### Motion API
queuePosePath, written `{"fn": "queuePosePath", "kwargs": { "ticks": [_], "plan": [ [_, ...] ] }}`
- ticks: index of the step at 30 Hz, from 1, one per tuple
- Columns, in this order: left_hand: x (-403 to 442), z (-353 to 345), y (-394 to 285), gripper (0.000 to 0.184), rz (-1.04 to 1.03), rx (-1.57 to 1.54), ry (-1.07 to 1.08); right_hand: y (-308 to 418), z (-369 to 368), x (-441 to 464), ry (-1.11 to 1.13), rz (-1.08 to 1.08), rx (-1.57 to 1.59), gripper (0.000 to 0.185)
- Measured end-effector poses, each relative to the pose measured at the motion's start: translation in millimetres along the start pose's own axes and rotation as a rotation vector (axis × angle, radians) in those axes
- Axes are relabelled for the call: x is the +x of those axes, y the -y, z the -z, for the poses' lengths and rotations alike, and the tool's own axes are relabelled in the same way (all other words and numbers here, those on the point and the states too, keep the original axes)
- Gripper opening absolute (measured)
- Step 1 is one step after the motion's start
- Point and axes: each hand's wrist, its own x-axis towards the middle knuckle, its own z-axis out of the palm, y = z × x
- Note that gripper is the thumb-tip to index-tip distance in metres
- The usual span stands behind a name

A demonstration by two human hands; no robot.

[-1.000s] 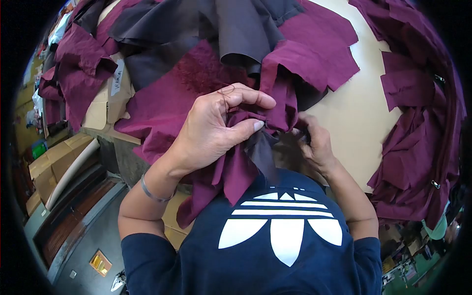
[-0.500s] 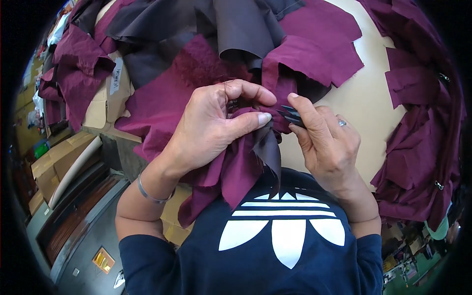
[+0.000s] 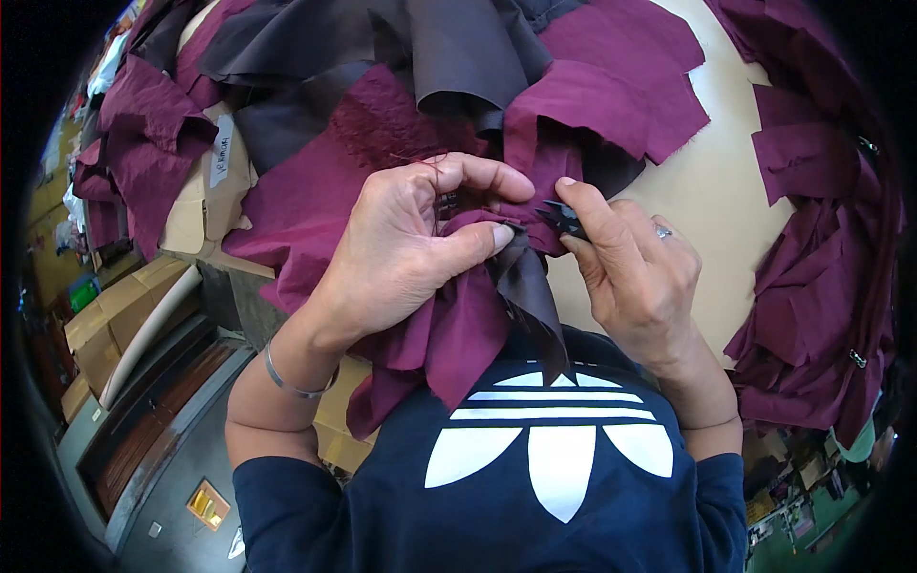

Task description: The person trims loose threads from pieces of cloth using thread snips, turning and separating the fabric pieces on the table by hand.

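Observation:
My left hand (image 3: 411, 239) pinches a gathered part of the maroon cloth (image 3: 468, 334) between thumb and curled forefinger. Dark red loose threads lie over the back of that forefinger. Just to the right, my right hand (image 3: 640, 272) is closed round small dark snips (image 3: 564, 220), whose pointed tips face left at the gathered cloth near my left fingertips. A dark grey strip of cloth (image 3: 535, 301) hangs below my left thumb. The handle end of the snips is hidden in my right hand.
Dark grey cloth (image 3: 468, 53) and more maroon pieces (image 3: 630, 95) lie over the tan table (image 3: 707, 210). Maroon cloth with zipper pulls (image 3: 812, 258) is heaped at the right. Cardboard boxes (image 3: 205, 205) stand at the left.
My right hand has come up from below, and the dark snips now show in it beside the gathered cloth. The grey strip has swung slightly right. My left hand keeps its pinch.

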Motion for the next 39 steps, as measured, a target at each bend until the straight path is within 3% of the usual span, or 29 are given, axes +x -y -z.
{"fn": "queuePosePath", "kwargs": {
  "ticks": [10,14,19,28,34,39],
  "plan": [
    [1.3,-4.4,-19.1,0.026,0.042,0.066,0.002,2.0,1.3,1.0,0.023,0.086,-0.204,0.043],
    [2.0,-1.0,-5.2,0.027,-0.104,0.154,0.024,1.9,0.0,1.8,0.022,0.098,-0.220,0.041],
    [2.5,-3.6,-18.4,0.027,0.047,0.070,0.016,1.6,-1.8,1.3,0.025,0.114,-0.220,0.039],
    [6.1,2.9,12.9,0.027,-0.094,0.054,0.056,0.8,-2.4,4.7,-0.005,0.199,-0.242,0.037],
    [2.5,-4.2,-19.6,0.030,0.071,0.085,0.045,-1.7,-5.1,4.7,-0.021,0.243,-0.265,0.036],
    [2.8,-4.8,-19.3,0.030,0.048,0.166,0.055,-0.7,-1.6,6.1,0.007,0.260,-0.307,0.038]
  ]
}}
